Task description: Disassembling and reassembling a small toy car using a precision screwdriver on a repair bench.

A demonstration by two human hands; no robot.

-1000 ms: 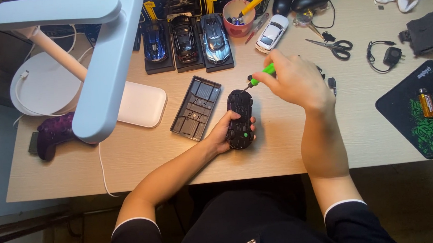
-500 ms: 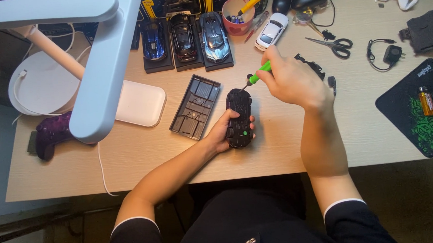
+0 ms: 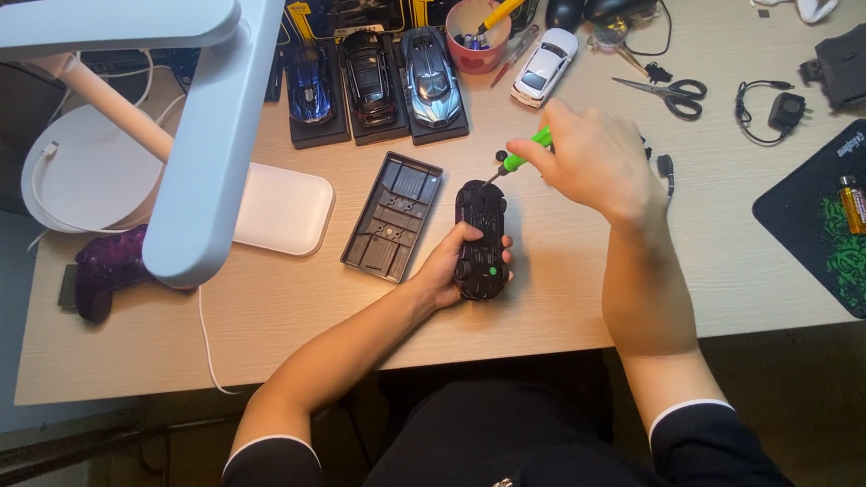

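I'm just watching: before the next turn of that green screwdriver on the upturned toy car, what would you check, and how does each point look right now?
1. Toy car held steady: ok, the left hand grips its side on the table.
2. Green screwdriver gripped: ok, in the right hand.
3. Tip seated in a screw: cannot tell, too small to see.
4. Car underside facing up: ok.
5. Black base plate out of the way: ok, it lies apart, beside the car.
6. Loose screws accounted for: cannot tell.
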